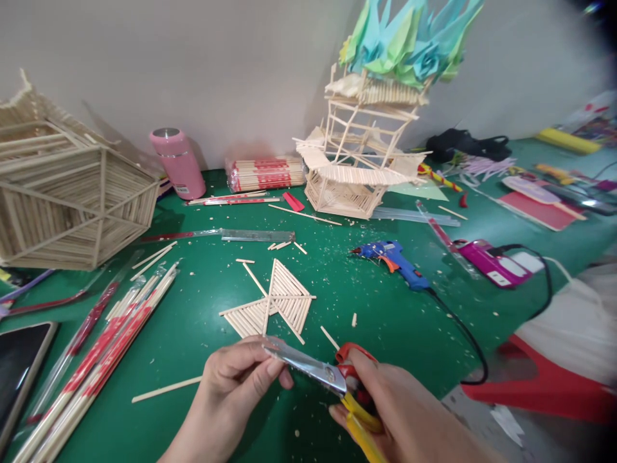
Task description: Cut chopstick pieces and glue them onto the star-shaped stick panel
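My right hand (pixel 385 399) grips scissors (pixel 318 373) with red and yellow handles, and the blades point left. Their tips meet the fingertips of my left hand (pixel 245 379), which is closed in a pinch. A thin wooden stick (pixel 166 390) comes out from behind my left hand, in line with the pinch; its part at the fingers is hidden. Just beyond the hands lies a flat stick frame (pixel 292 296) with spokes, some of its triangular sections filled with sticks. Close to the scissors are a short stick (pixel 330 337) and a small offcut (pixel 354 319).
A blue glue gun (pixel 390 257) lies at right, its cable running toward me. Red-banded stick bundles (pixel 106 360) and a phone (pixel 22 366) are at left. Behind stand a large stick structure (pixel 72 193), a pink bottle (pixel 178 164) and a stick model (pixel 357 167) topped with paper leaves.
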Motion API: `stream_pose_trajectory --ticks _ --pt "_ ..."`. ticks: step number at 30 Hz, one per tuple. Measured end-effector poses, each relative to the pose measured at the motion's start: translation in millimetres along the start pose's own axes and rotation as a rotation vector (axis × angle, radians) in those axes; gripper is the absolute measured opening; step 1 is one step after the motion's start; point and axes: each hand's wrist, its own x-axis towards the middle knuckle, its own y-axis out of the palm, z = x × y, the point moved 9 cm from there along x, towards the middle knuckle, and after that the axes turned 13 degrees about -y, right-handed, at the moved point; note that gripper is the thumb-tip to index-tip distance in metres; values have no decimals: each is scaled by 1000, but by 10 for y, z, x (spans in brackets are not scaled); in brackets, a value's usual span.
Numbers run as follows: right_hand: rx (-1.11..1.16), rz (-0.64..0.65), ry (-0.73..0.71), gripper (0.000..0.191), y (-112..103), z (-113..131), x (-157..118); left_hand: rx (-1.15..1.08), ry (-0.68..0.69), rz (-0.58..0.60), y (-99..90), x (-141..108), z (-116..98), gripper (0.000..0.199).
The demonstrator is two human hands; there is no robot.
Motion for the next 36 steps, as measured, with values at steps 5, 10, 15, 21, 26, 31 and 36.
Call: stream_pose_trajectory --ticks 5,10,15,21,26,31,36 --pt "73 -77 94 19 -28 -181 -17 -139 -26 32 56 25 41 12" --pt "-129 -211 276 28 -289 -609 -123 -161 -29 -25 29 32 56 12" --pt "-488 -333 354 27 -633 -948 -229 60 108 -142 2 -23 -55 9" --pt "-565 -456 277 37 -742 -1131 -226 470 564 -328 81 -212 -290 14" --pt "-642 -476 206 49 -790 -1143 -255 611 688 -382 137 -267 -309 13" --pt "-694 -610 116 49 -898 -957 -351 665 735 -385 172 -297 -330 12" --pt "-485 -755 -151 23 -786 -527 -339 659 728 -357 208 -302 -308 14"
